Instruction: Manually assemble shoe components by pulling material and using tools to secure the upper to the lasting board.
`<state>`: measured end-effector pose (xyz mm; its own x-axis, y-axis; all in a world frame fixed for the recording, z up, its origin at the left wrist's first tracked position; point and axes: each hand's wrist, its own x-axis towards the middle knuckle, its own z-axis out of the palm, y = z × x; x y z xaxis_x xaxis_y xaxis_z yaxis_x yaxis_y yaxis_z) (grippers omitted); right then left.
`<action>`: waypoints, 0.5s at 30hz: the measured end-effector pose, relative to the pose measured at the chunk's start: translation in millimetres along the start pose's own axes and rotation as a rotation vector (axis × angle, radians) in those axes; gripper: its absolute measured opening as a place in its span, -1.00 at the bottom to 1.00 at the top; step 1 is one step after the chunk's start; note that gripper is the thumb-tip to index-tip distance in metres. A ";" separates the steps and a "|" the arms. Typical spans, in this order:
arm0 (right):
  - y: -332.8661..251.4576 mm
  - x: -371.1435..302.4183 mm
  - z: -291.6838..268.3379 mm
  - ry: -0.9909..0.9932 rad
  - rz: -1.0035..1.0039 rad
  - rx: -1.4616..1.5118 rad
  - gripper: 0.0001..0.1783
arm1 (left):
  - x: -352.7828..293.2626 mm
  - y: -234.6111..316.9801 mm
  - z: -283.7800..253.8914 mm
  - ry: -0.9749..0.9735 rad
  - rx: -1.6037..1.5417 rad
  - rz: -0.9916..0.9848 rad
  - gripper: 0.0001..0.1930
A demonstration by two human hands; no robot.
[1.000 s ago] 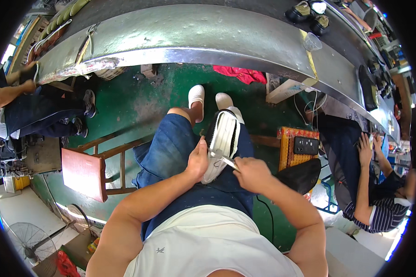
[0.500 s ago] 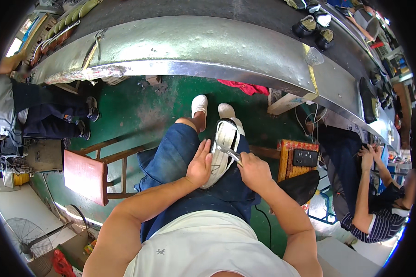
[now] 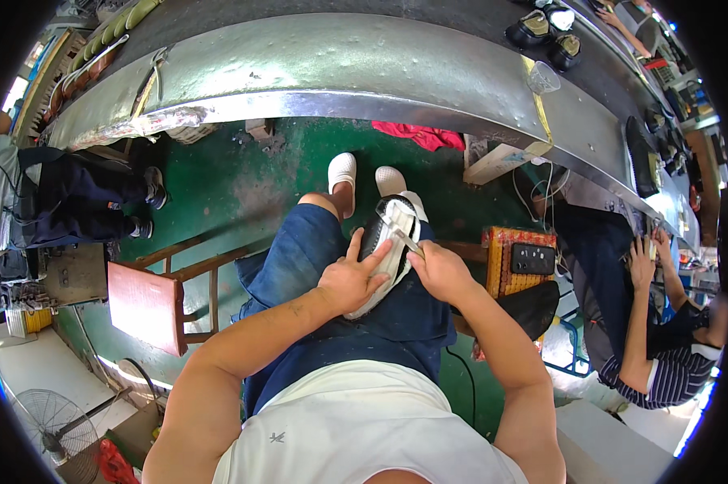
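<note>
"While our left hand (image 3: 353, 278) spreads its fingers over the shoe (image 3: 397, 261), where does that lie?"
"On our lap (image 3: 416, 313), at twelve o'clock; our right hand (image 3: 439, 270) has fingers closed around the metal tool (image 3: 405, 239)."

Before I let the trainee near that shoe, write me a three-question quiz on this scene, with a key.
1. Which hand grips the metal tool?
a) the left
b) the right
c) both

2. True or false: the phone lies on a seat to the right of the shoe.

3. Fill in the blank: the shoe is resting on the wearer's ____.

Key:
1. b, the right hand.
2. True.
3. Lap.
</note>
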<state>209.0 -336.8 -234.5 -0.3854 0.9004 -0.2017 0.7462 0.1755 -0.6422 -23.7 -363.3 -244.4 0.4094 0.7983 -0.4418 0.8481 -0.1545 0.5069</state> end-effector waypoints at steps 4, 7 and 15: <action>-1.7 -4.9 10.3 -0.069 0.008 -0.068 -0.52 | -4.8 3.4 -9.9 -0.066 0.031 -0.019 -0.29; -5.9 -14.4 8.3 -0.073 -0.004 -0.062 -0.54 | -14.6 -10.2 11.3 -0.010 0.030 0.068 -0.24; -9.4 -49.2 19.2 -0.182 0.016 0.037 -0.57 | -27.1 -38.9 36.9 0.212 -0.424 0.067 0.05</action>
<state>210.5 -390.4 -232.7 -0.4677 0.8158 -0.3402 0.7339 0.1440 -0.6638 -55.4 -400.4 -279.5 0.3436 0.9027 -0.2589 0.5922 0.0056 0.8058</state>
